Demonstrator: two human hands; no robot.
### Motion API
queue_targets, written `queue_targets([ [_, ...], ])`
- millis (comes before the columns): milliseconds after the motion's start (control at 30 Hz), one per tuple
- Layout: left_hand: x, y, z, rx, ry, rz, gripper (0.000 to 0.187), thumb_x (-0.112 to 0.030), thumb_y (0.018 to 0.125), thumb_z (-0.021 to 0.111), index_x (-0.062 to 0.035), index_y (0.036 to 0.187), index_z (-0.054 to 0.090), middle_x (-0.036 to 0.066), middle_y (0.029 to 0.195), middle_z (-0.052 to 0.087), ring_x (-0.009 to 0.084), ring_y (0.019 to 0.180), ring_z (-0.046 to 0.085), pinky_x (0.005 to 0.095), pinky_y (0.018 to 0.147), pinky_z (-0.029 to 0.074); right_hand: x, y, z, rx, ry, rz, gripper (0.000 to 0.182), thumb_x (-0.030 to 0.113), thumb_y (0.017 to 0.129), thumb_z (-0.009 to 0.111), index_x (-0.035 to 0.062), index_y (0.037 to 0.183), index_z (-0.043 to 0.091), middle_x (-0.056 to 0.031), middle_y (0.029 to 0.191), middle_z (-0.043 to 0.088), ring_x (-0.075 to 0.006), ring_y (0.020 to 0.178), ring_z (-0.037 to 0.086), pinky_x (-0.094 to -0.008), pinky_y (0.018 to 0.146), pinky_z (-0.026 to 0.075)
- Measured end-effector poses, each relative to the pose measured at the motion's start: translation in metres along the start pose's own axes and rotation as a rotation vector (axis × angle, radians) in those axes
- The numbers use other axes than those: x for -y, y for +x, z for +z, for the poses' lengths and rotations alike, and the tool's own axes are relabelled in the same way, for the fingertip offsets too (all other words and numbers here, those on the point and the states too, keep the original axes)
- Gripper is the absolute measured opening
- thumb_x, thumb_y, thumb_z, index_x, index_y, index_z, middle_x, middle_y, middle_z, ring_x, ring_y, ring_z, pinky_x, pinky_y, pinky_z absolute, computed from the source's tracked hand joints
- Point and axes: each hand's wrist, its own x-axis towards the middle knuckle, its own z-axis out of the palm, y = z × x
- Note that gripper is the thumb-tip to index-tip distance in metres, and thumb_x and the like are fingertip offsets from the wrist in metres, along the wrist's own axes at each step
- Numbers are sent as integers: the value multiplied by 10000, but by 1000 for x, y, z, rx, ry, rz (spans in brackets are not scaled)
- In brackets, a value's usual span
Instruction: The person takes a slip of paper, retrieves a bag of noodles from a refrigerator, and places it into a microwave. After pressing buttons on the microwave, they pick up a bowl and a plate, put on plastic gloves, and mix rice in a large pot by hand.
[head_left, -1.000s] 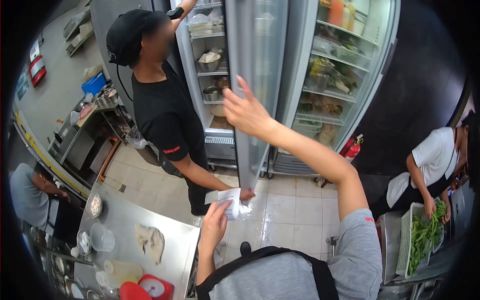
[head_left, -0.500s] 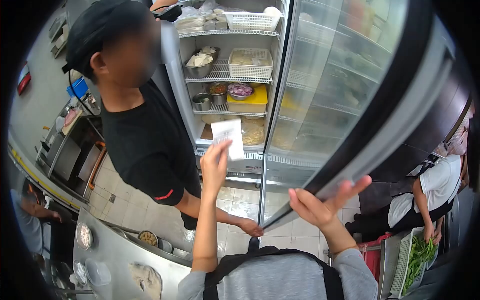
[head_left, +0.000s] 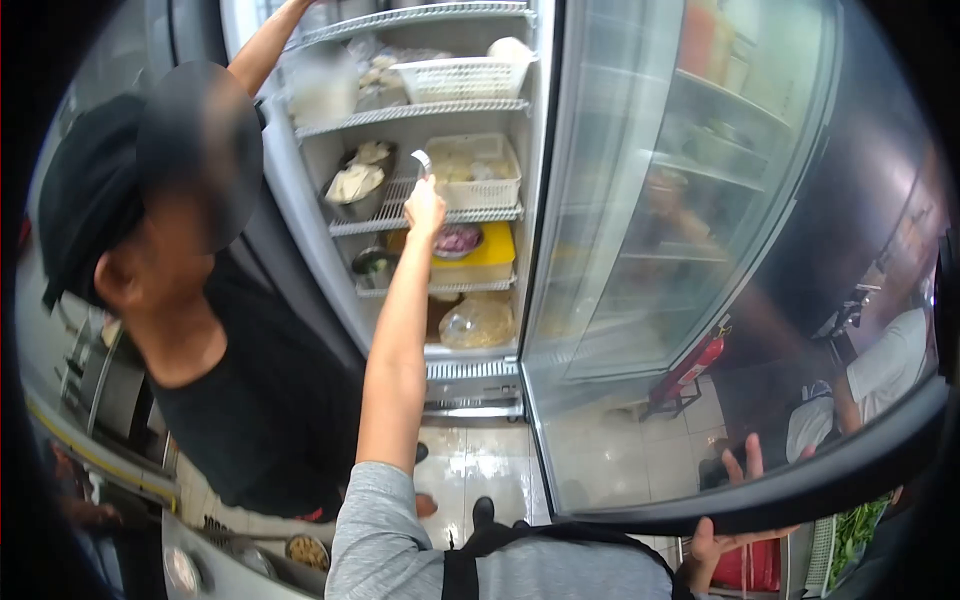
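Observation:
My left hand (head_left: 425, 207) reaches up in front of the fridge shelves, its fingers closed on a white paper slip (head_left: 421, 160) that shows nearly edge-on. Behind it stand a white basket (head_left: 472, 192) of pale food and a metal bowl (head_left: 355, 185) with white pieces. Below are a bowl of purple pieces (head_left: 458, 240) and a yellow lid (head_left: 490, 250). At the lower right, my right hand (head_left: 722, 550) is against the dark edge of the glass door (head_left: 620, 420), fingers extended and partly hidden. The door stands wide open.
A person in black (head_left: 265, 390) stands close on the left, one arm raised to an upper shelf. A metal counter (head_left: 225, 570) is at the lower left. Another person in white (head_left: 890, 370) is at the right, near a basket of greens (head_left: 857, 535). A red extinguisher (head_left: 700, 355) shows through the glass.
My left hand has moved up and towards the shelves with the slip. The door has swung wider to the right, and my right hand is lower. The person in black appears closer and further left.

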Motion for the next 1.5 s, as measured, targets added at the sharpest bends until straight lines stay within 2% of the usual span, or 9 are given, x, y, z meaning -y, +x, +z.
queue_targets([
  [133, 25, 68, 64, 23, -7, 201, 475, -25, 738, 451, -59, 1212, 439, 126, 1314, 392, 364, 973, 550, 428, 831, 457, 53, 31, 26, -212, -71, 418, 1102, 635, 623, 546, 11, 1390, 61, -151, 1110, 503, -202, 898, 534, -309, 730, 471],
  [267, 28, 117, 103, 356, 46, 259, 491, -44, 763, 492, -75, 1243, 394, 144, 1345, 340, 334, 1167, 417, 401, 954, 377, 34, 35, 29, -262, -61, 581, 1105, 630, 620, 556, 13, 1390, 59, -152, 1117, 499, -205, 910, 531, -312, 739, 469],
  [467, 40, 151, 142, 617, 62, 168, 575, -76, 684, 654, -33, 1194, 391, 178, 1234, 421, 330, 1150, 433, 376, 932, 391, 16, 44, 35, -288, -97, 654, 1109, 623, 615, 570, 17, 1391, 57, -153, 1126, 492, -209, 927, 526, -317, 753, 466],
  [667, 39, 155, 151, 737, 346, 292, 532, -70, 739, 588, -43, 1215, 353, 162, 1344, 313, 347, 1122, 461, 391, 916, 416, 6, 46, 45, -300, -105, 693, 1114, 615, 611, 584, 20, 1391, 55, -155, 1135, 486, -213, 944, 521, -323, 767, 464],
  [767, 47, 158, 167, 603, 399, 366, 597, -55, 703, 621, -44, 1226, 334, 162, 1358, 284, 355, 1115, 464, 389, 917, 420, 3, 47, 46, -293, -102, 692, 1117, 611, 609, 591, 22, 1391, 54, -156, 1140, 482, -216, 952, 519, -325, 774, 462],
  [967, 41, 158, 149, 728, 317, 489, 497, -76, 738, 582, -39, 1180, 355, 171, 1304, 331, 351, 1094, 484, 399, 909, 421, 1, 50, 43, -281, -92, 663, 1123, 604, 604, 605, 25, 1392, 52, -158, 1149, 476, -220, 969, 514, -331, 788, 460],
  [1067, 44, 156, 149, 780, 312, 356, 511, -89, 753, 572, -60, 1209, 342, 180, 1340, 295, 342, 1101, 483, 401, 918, 413, 1, 53, 42, -280, -95, 655, 1126, 600, 602, 612, 27, 1392, 50, -158, 1154, 472, -222, 977, 512, -334, 795, 458],
  [1200, 66, 169, 202, 667, 287, 232, 513, -82, 754, 568, -73, 1215, 343, 186, 1258, 405, 345, 1062, 512, 405, 865, 448, 7, 46, 44, -297, -92, 652, 1130, 595, 599, 621, 30, 1393, 49, -160, 1160, 468, -225, 989, 509, -337, 805, 456],
  [1500, 43, 143, 116, 136, 38, 622, 490, -5, 650, 611, -45, 1107, 439, 166, 1054, 498, 357, 891, 548, 412, 742, 460, 17, 16, 28, -258, -14, 670, 1139, 583, 592, 642, 35, 1393, 46, -162, 1174, 458, -231, 1014, 502, -345, 826, 452],
])
